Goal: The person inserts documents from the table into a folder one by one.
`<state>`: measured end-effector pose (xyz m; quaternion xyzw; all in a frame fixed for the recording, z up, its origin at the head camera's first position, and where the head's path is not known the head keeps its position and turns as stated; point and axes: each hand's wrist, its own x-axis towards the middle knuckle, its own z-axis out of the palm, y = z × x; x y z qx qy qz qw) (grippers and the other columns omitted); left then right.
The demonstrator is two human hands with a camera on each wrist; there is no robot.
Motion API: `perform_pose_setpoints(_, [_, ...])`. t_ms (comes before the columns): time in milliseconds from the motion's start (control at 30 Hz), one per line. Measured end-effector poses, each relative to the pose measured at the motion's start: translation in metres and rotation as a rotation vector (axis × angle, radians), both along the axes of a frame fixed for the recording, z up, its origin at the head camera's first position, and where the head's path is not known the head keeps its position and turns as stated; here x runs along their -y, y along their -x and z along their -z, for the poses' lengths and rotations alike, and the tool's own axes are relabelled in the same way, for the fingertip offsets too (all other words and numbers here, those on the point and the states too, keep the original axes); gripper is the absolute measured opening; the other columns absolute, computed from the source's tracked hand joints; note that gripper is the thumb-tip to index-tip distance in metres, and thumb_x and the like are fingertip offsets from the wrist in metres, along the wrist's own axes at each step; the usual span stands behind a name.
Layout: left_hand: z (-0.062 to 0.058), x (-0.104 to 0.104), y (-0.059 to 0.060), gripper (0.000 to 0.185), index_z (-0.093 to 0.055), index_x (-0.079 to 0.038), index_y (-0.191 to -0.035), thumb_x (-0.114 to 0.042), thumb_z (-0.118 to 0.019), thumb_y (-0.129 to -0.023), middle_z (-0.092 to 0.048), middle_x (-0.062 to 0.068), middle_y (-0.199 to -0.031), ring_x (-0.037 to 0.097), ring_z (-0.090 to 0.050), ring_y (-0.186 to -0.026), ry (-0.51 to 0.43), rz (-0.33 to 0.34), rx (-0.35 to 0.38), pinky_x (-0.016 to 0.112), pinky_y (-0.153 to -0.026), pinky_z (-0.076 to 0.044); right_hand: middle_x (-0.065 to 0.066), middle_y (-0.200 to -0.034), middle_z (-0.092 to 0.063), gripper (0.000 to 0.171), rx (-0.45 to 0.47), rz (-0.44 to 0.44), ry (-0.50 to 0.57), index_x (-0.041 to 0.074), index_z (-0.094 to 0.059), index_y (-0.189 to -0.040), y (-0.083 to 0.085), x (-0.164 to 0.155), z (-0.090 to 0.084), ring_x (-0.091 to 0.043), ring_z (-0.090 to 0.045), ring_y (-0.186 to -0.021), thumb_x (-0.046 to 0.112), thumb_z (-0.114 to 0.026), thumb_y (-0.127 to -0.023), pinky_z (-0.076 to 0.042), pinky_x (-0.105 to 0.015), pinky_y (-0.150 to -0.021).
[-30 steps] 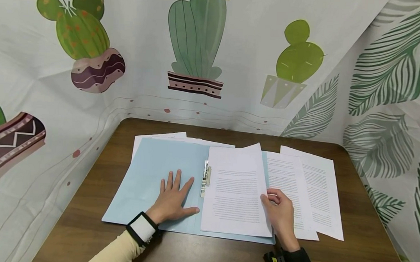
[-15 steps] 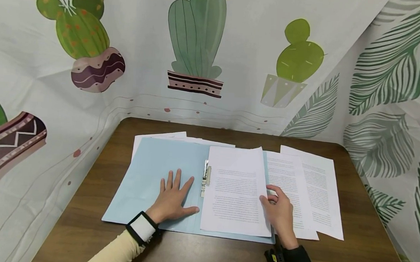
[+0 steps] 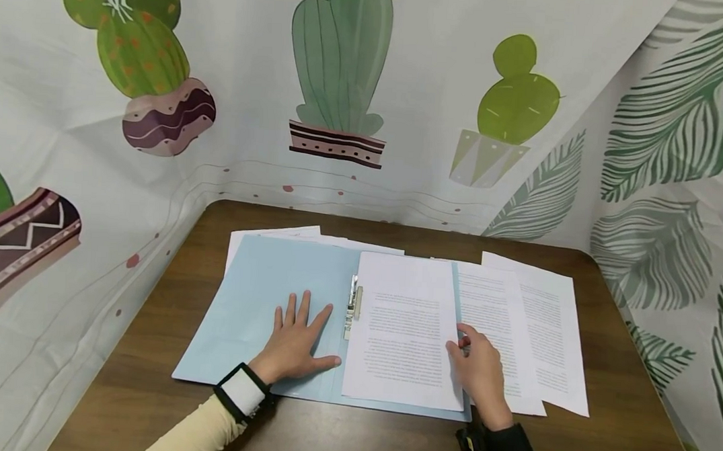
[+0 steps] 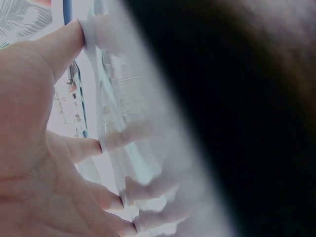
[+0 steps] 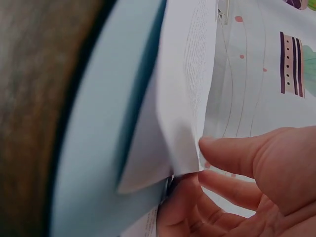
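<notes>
A light blue folder [image 3: 263, 268] lies spread out on the table, a metal clip [image 3: 353, 306] along its spine. Printed paper [image 3: 402, 335] rests on its right side, by the clip. My left hand [image 3: 296, 344] rests on the folder's left cover with fingers spread; the left wrist view shows its fingertips [image 4: 91, 145] against the pale surface. At the paper's right edge is my right hand [image 3: 479, 368]. In the right wrist view the right thumb [image 5: 232, 153] is on the printed side and a finger is beneath, pinching the slightly lifted edge of the paper [image 5: 177, 128].
Two loose printed sheets, a nearer sheet [image 3: 497, 312] and a farther sheet [image 3: 553, 328], lie overlapping to the right of the folder. More white paper [image 3: 288, 231] sticks out behind the folder. The brown table [image 3: 328, 432] ends at a cactus-print cloth [image 3: 419, 147].
The far right corner of the paper in the folder, curled up earlier, now lies flat. My right hand has shifted only slightly at the edge. The left hand stays in place.
</notes>
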<state>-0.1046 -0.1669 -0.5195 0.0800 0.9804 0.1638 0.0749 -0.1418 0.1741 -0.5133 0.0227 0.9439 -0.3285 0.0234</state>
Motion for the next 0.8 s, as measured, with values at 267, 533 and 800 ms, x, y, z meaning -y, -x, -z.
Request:
perform_pose_setpoints(267, [0.0022, 0.0009, 0.0005, 0.1, -0.042, -0.01, -0.157, -0.066, -0.076, -0.081, -0.014, 0.035, -0.164, 0.059, -0.006, -0.15, 0.005, -0.001, -0.002, 0.077, -0.112, -0.011, -0.017, -0.095, -0.059, 0.05, 0.019, -0.034, -0.051, -0.007, -0.06, -0.137, -0.0014, 0.0015, -0.0024, -0.025, -0.055, -0.075, 0.008, -0.074, -0.091, -0.045, -0.034, -0.058])
perform_pose_setpoints(533, [0.0016, 0.0004, 0.0006, 0.1, -0.043, -0.01, -0.157, -0.065, -0.077, -0.08, -0.015, 0.035, -0.164, 0.059, -0.007, -0.15, 0.005, -0.002, -0.005, 0.078, -0.112, -0.011, -0.015, -0.092, -0.057, 0.052, 0.035, -0.039, -0.065, -0.006, -0.058, -0.139, -0.0007, 0.0019, -0.0002, -0.025, -0.053, -0.073, 0.009, -0.074, -0.092, -0.043, -0.034, -0.058])
perform_pose_setpoints(800, [0.0026, 0.0006, 0.0013, 0.1, -0.043, -0.01, -0.157, -0.066, -0.076, -0.081, -0.015, 0.035, -0.164, 0.059, -0.007, -0.15, 0.01, -0.002, 0.0, 0.078, -0.112, -0.011, -0.016, -0.093, -0.058, 0.05, 0.04, -0.039, -0.073, -0.007, -0.06, -0.137, -0.0009, 0.0035, -0.0006, -0.025, -0.054, -0.074, 0.01, -0.074, -0.092, -0.043, -0.033, -0.058])
